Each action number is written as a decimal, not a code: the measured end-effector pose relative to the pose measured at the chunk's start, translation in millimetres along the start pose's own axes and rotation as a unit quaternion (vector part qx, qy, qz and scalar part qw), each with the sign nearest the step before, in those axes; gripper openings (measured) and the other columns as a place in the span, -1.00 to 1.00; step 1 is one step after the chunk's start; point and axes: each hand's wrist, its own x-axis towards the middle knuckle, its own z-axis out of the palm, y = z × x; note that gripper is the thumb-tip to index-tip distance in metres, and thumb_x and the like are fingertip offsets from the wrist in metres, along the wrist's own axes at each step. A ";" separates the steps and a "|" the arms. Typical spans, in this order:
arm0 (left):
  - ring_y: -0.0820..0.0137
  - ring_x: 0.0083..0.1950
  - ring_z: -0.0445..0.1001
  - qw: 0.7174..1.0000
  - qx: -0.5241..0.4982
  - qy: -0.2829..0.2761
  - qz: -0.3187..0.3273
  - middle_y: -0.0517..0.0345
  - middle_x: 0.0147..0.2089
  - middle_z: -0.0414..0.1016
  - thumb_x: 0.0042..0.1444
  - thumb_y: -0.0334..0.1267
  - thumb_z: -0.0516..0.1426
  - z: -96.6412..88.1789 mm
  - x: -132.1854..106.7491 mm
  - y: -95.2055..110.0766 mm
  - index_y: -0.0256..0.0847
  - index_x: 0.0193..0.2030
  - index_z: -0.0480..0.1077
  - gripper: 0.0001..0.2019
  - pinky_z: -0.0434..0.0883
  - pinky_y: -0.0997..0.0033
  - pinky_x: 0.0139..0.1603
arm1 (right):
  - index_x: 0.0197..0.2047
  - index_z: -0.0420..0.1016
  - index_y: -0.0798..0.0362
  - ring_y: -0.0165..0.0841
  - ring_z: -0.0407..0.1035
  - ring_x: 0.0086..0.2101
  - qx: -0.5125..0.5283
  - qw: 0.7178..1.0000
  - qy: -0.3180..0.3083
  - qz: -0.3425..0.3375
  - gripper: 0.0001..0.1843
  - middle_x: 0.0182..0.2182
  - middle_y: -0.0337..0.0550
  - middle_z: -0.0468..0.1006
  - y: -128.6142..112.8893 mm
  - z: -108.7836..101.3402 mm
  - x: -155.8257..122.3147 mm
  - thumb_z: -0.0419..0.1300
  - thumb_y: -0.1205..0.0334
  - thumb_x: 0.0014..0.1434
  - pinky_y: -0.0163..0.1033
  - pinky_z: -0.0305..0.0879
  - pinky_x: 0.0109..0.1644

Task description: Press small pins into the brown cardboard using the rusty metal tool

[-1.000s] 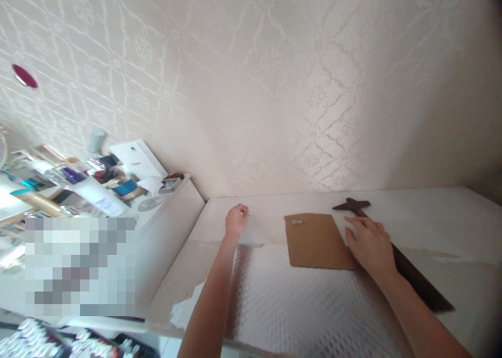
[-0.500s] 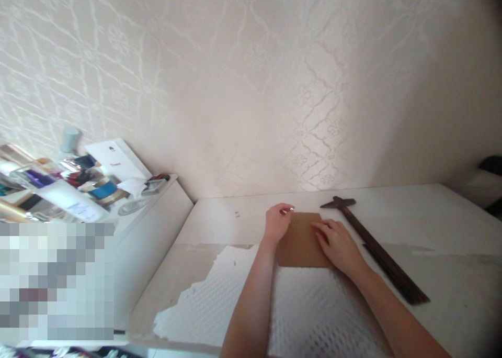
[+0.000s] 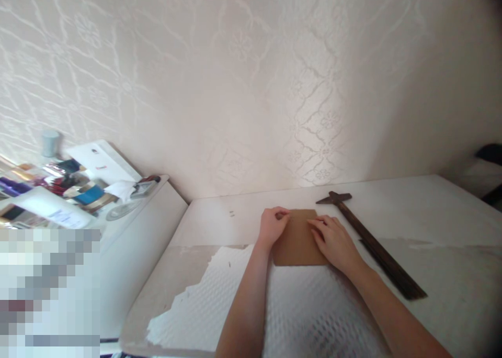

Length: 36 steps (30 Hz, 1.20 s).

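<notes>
A brown rectangle of cardboard [image 3: 298,245] lies in front of me, its lower part over a white quilted-looking sheet [image 3: 196,305]. My left hand [image 3: 273,225] is at its upper left corner, thumb and fingers closed together; whatever is in the fingertips is too small to tell. My right hand [image 3: 333,238] rests over the right side of the cardboard, bent fingers and thumb on it, steadying it. To the right lies a hammer [image 3: 355,223] with a dark head and long wooden handle, head away from me. Two tiny metal-looking bits [image 3: 231,213] lie on the table left of my hands.
A dark bundle of thin strips [image 3: 390,269] lies along the hammer handle. On the left, a white cabinet [image 3: 145,243] stands higher than the table and carries bottles, a white box [image 3: 102,161] and other small items. A patterned wall rises behind the table [image 3: 411,206].
A small shiny thing at my left fingertips no longer shows, and those fingers sit lower on the cardboard's corner. My right hand stays on the cardboard. The view has shifted slightly.
</notes>
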 end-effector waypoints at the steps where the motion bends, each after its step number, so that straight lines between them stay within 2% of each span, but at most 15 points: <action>1: 0.44 -0.28 0.50 1.000 0.005 0.000 0.002 0.16 -0.31 0.59 0.02 -0.40 0.15 -0.1 0.2 -0.6 -0.19 -0.31 0.54 -0.85 0.41 0.41 -0.12 | -0.08 0.48 0.12 -0.20 0.30 -0.15 0.000 1.000 -0.001 0.000 -0.69 -0.16 0.01 0.46 -0.1 -0.3 0.0 -0.02 0.32 0.20 -0.10 0.30 -0.09; 7: 0.44 -0.30 0.50 1.000 0.011 -0.016 0.001 0.14 -0.33 0.59 0.00 -0.40 0.15 0.0 2.1 -7.9 -0.22 -0.33 0.54 -0.86 0.42 0.42 -0.17 | -0.09 0.49 0.10 -0.20 0.31 -0.15 0.002 1.000 0.001 -0.001 -0.69 -0.16 0.01 0.47 3.1 2.7 -0.4 -0.01 0.32 0.18 -0.11 0.31 -0.10; 21: 0.44 -0.26 0.51 0.999 0.009 -0.032 -0.013 0.13 -0.29 0.59 -0.03 -0.43 0.13 -1.5 2.2 -8.8 -0.23 -0.34 0.54 -0.83 0.42 0.41 -0.10 | -0.09 0.49 0.02 -0.21 0.31 -0.16 0.003 1.000 0.004 0.002 -0.68 -0.17 -0.02 0.47 3.2 0.0 0.6 -0.01 0.31 0.17 -0.10 0.29 -0.14; 23: 0.43 -0.26 0.51 0.999 0.008 -0.033 -0.012 0.13 -0.29 0.59 -0.03 -0.43 0.12 -1.3 2.4 -9.5 -0.22 -0.34 0.55 -0.83 0.41 0.41 -0.10 | -0.06 0.48 0.02 -0.17 0.30 -0.15 -0.027 0.999 0.028 0.036 -0.67 -0.15 0.00 0.47 3.1 -5.9 0.1 0.00 0.31 0.15 -0.07 0.28 -0.14; 27: 0.43 -0.25 0.51 0.999 0.003 -0.043 0.000 0.14 -0.28 0.59 -0.03 -0.44 0.12 -0.8 2.7 -11.1 -0.21 -0.34 0.55 -0.82 0.41 0.41 -0.08 | 0.04 0.42 0.06 -0.02 0.26 -0.12 -0.122 0.970 0.105 0.183 -0.60 -0.07 0.12 0.43 8.3 -22.9 -3.9 0.02 0.29 0.14 0.06 0.22 -0.18; 29: 0.43 -0.24 0.51 0.999 0.005 -0.045 -0.002 0.14 -0.28 0.59 -0.03 -0.43 0.12 -0.9 2.5 -10.4 -0.21 -0.34 0.55 -0.82 0.40 0.41 -0.08 | 0.10 0.37 0.09 0.05 0.27 -0.11 -0.149 0.954 0.099 0.239 -0.55 -0.06 0.19 0.41 14.0 -28.9 -7.0 0.03 0.26 0.14 0.09 0.21 -0.21; 33: 0.40 -0.24 0.51 0.999 0.003 -0.046 -0.017 0.14 -0.30 0.59 0.03 -0.36 0.09 -1.6 2.3 -7.0 -0.21 -0.36 0.56 -0.81 0.39 0.40 -0.08 | 0.10 0.37 0.16 0.04 0.35 -0.23 -0.173 0.950 0.031 0.258 -0.54 -0.20 0.24 0.47 27.6 -30.7 -11.8 0.01 0.25 0.14 0.00 0.24 -0.32; 36: 0.40 -0.23 0.50 0.998 -0.006 -0.054 -0.027 0.16 -0.31 0.59 0.07 -0.34 0.05 -2.1 2.8 -5.5 -0.19 -0.37 0.55 -0.77 0.37 0.42 -0.08 | 0.09 0.37 0.17 -0.08 0.39 -0.35 -0.181 0.955 0.033 0.231 -0.55 -0.34 0.17 0.50 34.7 -30.5 -12.5 -0.03 0.30 0.14 -0.07 0.26 -0.36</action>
